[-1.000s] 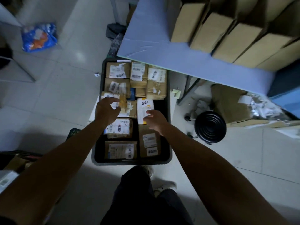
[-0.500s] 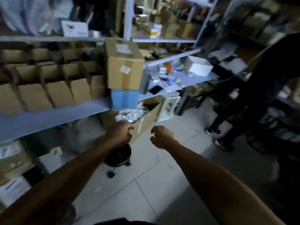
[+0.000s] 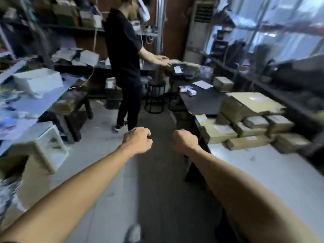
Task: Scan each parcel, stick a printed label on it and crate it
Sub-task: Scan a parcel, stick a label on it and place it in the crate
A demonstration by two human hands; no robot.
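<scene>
I am holding both arms out in front of me over the aisle floor, and both hands are empty. My left hand [image 3: 137,140] is curling its fingers [image 3: 147,133] loosely inward with nothing inside them; my right hand [image 3: 185,140] is balling into a fist, its fingers tucked under and closed on nothing.

The parcels [image 3: 249,120] are lying just beyond my right fingers and further out to that side, a heap of brown cardboard boxes stacked on the white worktable [image 3: 263,169]. The nearest box [image 3: 218,133] is sitting at the table's corner, close to my right knuckles but not touching them. A small white device [image 3: 190,92], possibly the scanner or label printer, is resting on the dark table [image 3: 201,100] well past the heap; it is too blurred for me to be sure. No crate is showing here.

Another person in black [image 3: 126,67] is standing ahead of my left fingers, reaching toward that dark table.

I am judging the next move to be a reach to the nearest box. The picture is smearing, so I am probably turning fast; a hurried grab could knock the corner boxes off the edge, or topple the large carton [image 3: 252,102] lying on top. Heading for the device, I could bump the other person in the narrow aisle.
</scene>
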